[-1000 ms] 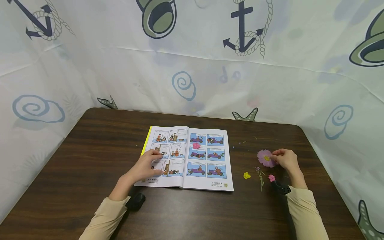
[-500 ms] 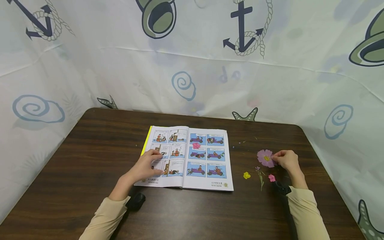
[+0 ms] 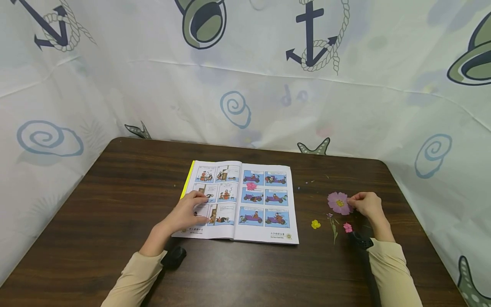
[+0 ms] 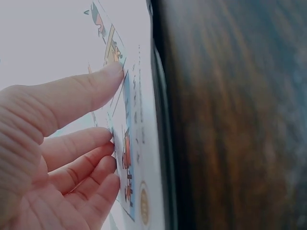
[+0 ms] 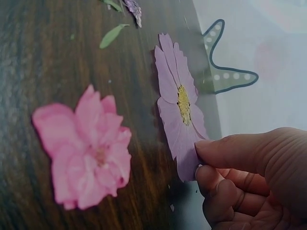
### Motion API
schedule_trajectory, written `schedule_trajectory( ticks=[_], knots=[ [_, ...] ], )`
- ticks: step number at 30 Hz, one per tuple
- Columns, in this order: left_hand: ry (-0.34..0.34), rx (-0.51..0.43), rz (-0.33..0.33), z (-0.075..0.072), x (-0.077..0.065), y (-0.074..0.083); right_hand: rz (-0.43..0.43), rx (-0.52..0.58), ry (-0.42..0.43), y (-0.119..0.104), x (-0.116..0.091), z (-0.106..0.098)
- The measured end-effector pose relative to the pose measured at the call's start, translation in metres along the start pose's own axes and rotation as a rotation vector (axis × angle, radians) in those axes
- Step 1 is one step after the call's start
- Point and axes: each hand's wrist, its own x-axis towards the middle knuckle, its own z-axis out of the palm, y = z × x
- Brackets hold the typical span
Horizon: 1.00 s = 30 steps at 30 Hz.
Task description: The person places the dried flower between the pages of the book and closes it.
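A comic book (image 3: 264,234) lies spread on the table, with a small pink flower (image 3: 251,186) on its right page. My left hand (image 3: 188,212) rests on the left page, fingers and thumb spread; in the left wrist view the fingertips (image 4: 112,165) meet the paper. At the right, my right hand (image 3: 368,207) pinches a petal edge of a large light-purple flower (image 5: 180,105) with a yellow centre, between thumb and forefinger. Below that flower lie a second pink flower (image 5: 93,151), a yellow flower (image 3: 316,224) and a thin stemmed sprig (image 3: 333,228) with tiny purple blossoms.
The dark wood table (image 3: 126,187) has rounded back corners. A printed white cloth (image 3: 172,98) hangs behind it and at its sides. Tiny plant scraps (image 3: 307,182) are scattered right of the book. Black bands with cameras (image 3: 174,258) sit on the wrists.
My right hand, pinching the purple flower, has shifted very slightly. The left hand and the book stay where they were.
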Motion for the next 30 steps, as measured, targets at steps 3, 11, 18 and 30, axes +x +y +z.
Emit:
schedule_trajectory(
  ticks=[3, 11, 18, 30],
  knots=[
    [0.003, 0.008, 0.0, 0.0, 0.0, 0.002, -0.001, -0.002, 0.009, 0.001, -0.001, 0.0],
    [0.086, 0.003, 0.065, 0.002, 0.003, 0.02, -0.001, 0.002, 0.008, 0.001, -0.001, 0.0],
    [0.093, -0.048, 0.181, 0.012, 0.007, 0.048, 0.006, 0.006, 0.01, -0.001, -0.002, 0.0],
    [0.013, -0.059, 0.296, 0.032, 0.014, 0.082, 0.026, 0.022, -0.011, -0.002, -0.001, 0.001]
  ],
)
